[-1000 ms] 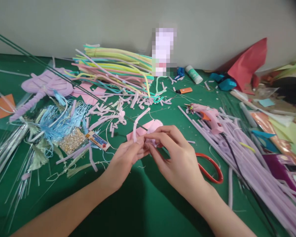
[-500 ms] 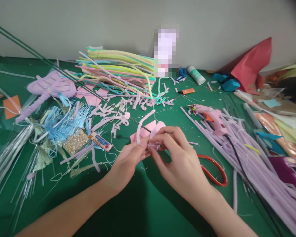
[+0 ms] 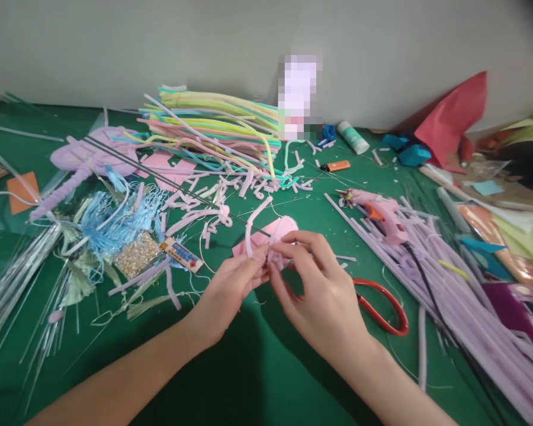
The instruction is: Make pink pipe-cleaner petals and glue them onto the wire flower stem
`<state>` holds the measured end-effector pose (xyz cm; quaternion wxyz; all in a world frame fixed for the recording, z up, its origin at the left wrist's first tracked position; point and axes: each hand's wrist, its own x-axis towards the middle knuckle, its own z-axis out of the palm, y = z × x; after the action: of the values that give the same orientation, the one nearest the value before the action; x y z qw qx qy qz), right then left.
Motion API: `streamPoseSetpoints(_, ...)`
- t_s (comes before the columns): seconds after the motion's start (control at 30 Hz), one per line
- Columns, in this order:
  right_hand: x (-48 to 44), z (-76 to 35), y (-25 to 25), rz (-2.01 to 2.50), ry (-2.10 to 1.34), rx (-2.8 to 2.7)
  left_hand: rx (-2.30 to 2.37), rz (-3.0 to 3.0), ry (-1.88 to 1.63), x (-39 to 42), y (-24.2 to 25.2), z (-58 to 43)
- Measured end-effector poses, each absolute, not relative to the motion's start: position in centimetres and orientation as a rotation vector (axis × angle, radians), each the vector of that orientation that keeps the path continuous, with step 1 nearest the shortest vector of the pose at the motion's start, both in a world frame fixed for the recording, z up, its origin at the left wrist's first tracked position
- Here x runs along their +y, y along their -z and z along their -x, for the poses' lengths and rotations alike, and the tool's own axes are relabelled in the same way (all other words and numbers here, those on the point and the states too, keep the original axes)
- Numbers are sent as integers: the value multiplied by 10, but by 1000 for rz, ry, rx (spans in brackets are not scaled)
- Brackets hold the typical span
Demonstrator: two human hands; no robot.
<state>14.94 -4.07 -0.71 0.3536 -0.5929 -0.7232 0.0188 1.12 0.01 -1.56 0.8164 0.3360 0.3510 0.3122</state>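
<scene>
L hand (image 3: 233,290) and R hand (image 3: 317,272) meet fingertip to fingertip just over the green table (image 3: 231,378), w/ a small lilac fuzzy piece (image 3: 286,228) btwn them. Piece sits at R thumb and index, its rounded end showing beyond the fingers, pointing away from the body; R is the nearer hand to it. R thumb and index pinch it close, other fingers loosely bent, palm half open.

L hand nearly closed, thumb pressed on fingers, w/ hold of a lilac strip (image 3: 249,232) that stands up out of the grip, long axis roughly away from the body, top bending R. So strip is on the L side, piece on the R, bases close together at the fingertips.

A pair of thin green wires (image 3: 128,160) slants from that same spot up and to the far L, over the scraps. Fingers hide the near ends, so can't tell for sure which hand has them; L looks likelier.

Pink paper (image 3: 240,245) lies just beyond the fingertips. Glue gun (image 3: 377,210) is well off to R, past R hand; red handle (image 3: 404,316) lies beside R wrist.
</scene>
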Motion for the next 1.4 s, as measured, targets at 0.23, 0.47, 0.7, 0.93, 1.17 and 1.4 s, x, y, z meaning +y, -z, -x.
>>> streamPoseSetpoints(0.23,-34,-154,0,1659,-410,-1779,772,-832,-604,-1,12,-12)
streamPoseSetpoints(0.47,-34,-159,1,1572,-559,-1649,798,-804,-610,1,14,-11)
streamPoseSetpoints(0.7,-39,-159,0,1522,-403,-1717,737,-703,-638,0,15,-13)
streamPoseSetpoints(0.93,-40,-161,1,1526,-374,-1727,745,-643,-651,1,14,-13)
streamPoseSetpoints(1.17,-35,-163,0,1510,-375,-1788,737,-647,-646,0,15,-13)
streamPoseSetpoints(1.4,-36,-168,0,1523,-389,-1752,716,-581,-690,4,13,-15)
